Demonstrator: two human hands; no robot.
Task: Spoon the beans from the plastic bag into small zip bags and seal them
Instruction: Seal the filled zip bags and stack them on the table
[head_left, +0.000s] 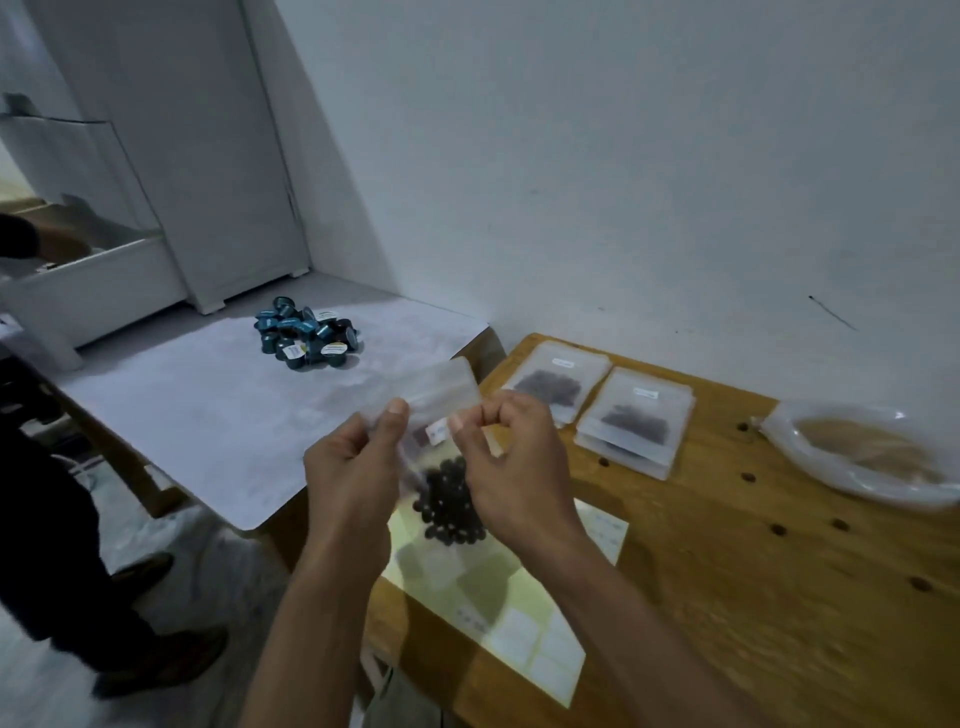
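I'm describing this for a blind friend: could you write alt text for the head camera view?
Two hands, left and right, pinch the top of a small zip bag holding dark beans above a wooden table. Filled bags are stacked behind, a plastic bag lies at right, and blue capsules are piled on a white table at left.

Bare worktop (727, 597) lies open at the lower right of the frame. Toward the upper right, the plastic bag (872, 457) blocks the edge, and two stacks of filled zip bags (634, 421) stand at centre right. Sticker sheets (519, 613) lie flat at lower centre.
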